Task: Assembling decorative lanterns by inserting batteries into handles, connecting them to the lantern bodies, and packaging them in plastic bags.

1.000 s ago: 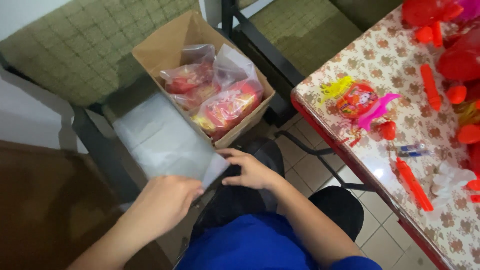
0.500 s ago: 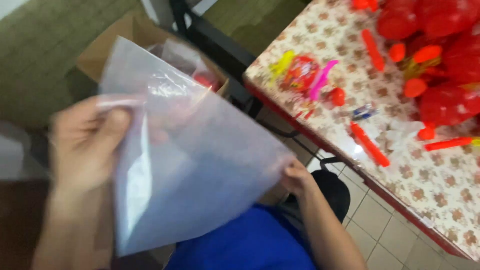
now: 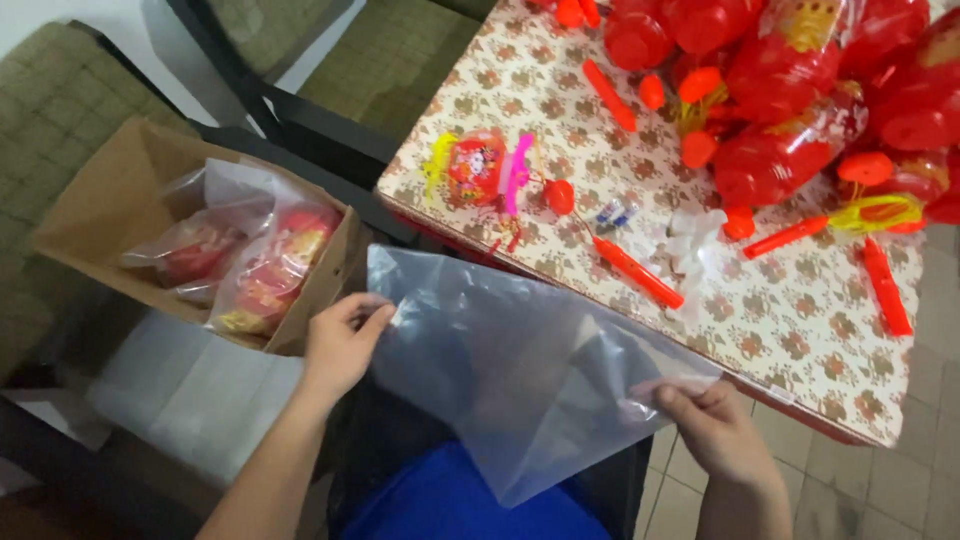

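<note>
**Both hands stretch a clear plastic bag in front of the desk**

The person holds 1 clear plastic bag point(image 3: 510, 370) spread between 2 hands, over a lap in blue clothing, just near of the desk's near edge. The left hand point(image 3: 342, 340) grips the bag's left edge, its fingers point(image 3: 368, 322) curled closed on the film beside the upper left corner. The right hand point(image 3: 715, 430) pinches the bag's right corner, fingers point(image 3: 672, 398) closed tight on a fold of plastic. The bag hangs slack and slanted between them, with its lower point drooping toward the blue clothing.

To the left of the left hand, a brown cardboard box point(image 3: 110, 200) sits open on a seat, and it holds bagged red toys point(image 3: 265, 270) packed in clear plastic. Near of the box lies a flat stack of clear bags point(image 3: 190, 390).

To the right and farther off stands the desk point(image 3: 800, 320), covered in a flowered cloth. On it, near its left edge, rests a small red lantern toy point(image 3: 478, 168) with yellow and pink trim. A red stick point(image 3: 636, 270) lies just far of the bag's upper edge, and another red stick point(image 3: 886, 288) lies toward the right. A heap of red lanterns point(image 3: 800, 90) in clear wrap fills the desk's far right corner. A dark-framed chair point(image 3: 300, 110) with green cushions stands at the far left.
</note>
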